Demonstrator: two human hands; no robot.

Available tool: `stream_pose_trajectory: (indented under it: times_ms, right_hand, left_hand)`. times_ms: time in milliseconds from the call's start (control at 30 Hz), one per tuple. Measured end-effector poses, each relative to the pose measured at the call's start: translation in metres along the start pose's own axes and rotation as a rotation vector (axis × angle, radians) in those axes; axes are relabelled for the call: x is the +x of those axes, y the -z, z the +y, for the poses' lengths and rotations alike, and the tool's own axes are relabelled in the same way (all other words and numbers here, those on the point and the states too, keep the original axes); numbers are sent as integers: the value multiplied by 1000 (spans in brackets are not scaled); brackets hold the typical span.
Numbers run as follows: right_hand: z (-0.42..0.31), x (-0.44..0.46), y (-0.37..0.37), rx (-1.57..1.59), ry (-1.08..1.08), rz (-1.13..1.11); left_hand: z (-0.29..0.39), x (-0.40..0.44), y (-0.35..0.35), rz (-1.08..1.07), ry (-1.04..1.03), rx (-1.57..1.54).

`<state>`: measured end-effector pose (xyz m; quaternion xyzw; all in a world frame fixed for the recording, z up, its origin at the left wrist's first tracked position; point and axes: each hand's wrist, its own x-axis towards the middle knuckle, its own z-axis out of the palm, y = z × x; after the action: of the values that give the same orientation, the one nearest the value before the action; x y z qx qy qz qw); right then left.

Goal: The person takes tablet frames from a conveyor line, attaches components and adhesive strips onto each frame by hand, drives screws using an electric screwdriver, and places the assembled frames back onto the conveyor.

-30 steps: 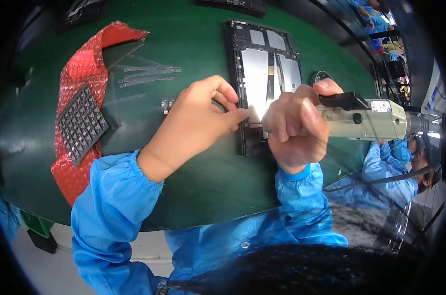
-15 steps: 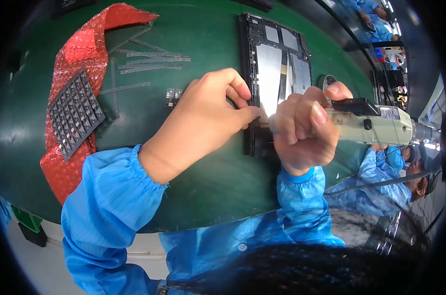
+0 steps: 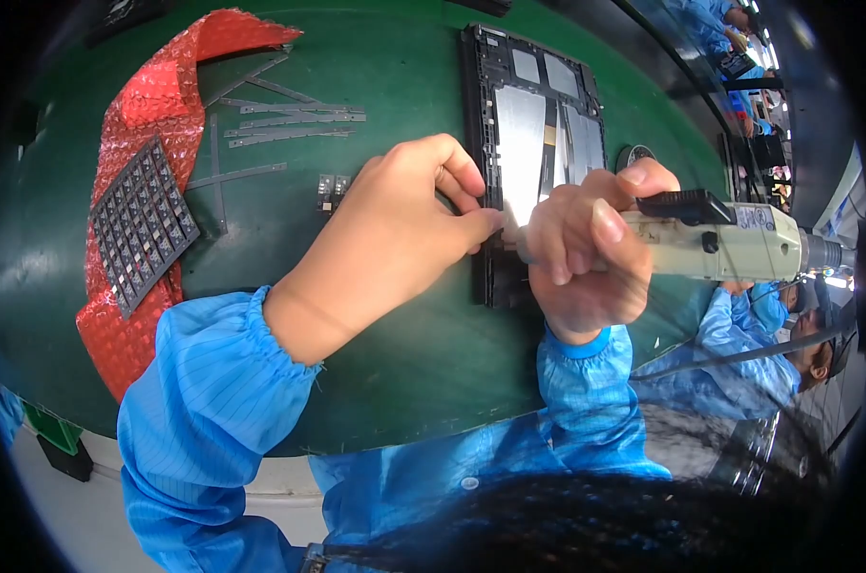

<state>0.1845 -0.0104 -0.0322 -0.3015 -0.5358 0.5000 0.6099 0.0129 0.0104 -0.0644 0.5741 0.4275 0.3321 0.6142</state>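
Observation:
My right hand [image 3: 591, 244] is wrapped round a pale electric screwdriver [image 3: 719, 244] with a black lever, its body pointing right and its tip hidden by my fingers. My left hand [image 3: 404, 210] has thumb and fingers pinched together at the left edge of a black-framed device [image 3: 524, 134] with silver plates. Whatever lies between those fingertips is too small or hidden to make out. Close to my left wrist, small electronic pieces [image 3: 332, 191] lie on the green table [image 3: 385, 382].
Red bubble wrap [image 3: 156, 115] lies at the left under a dark panel of small boards [image 3: 145, 224]. Several thin grey strips [image 3: 295, 119] are beside it. A small round dish [image 3: 633, 158] stands right of the device. A person in blue [image 3: 748, 344] is at the right.
The whole view has shifted, so the device and both hands appear further right than a second ago. Both hands keep nearly the same pose at the device.

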Motion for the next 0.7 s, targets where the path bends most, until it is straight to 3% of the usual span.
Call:
stream_pose_trajectory:
  times_ms: [700]
  right_hand:
    - [1, 0, 0, 3, -17, 9]
  left_hand:
    - [-2, 0, 0, 1, -13, -19]
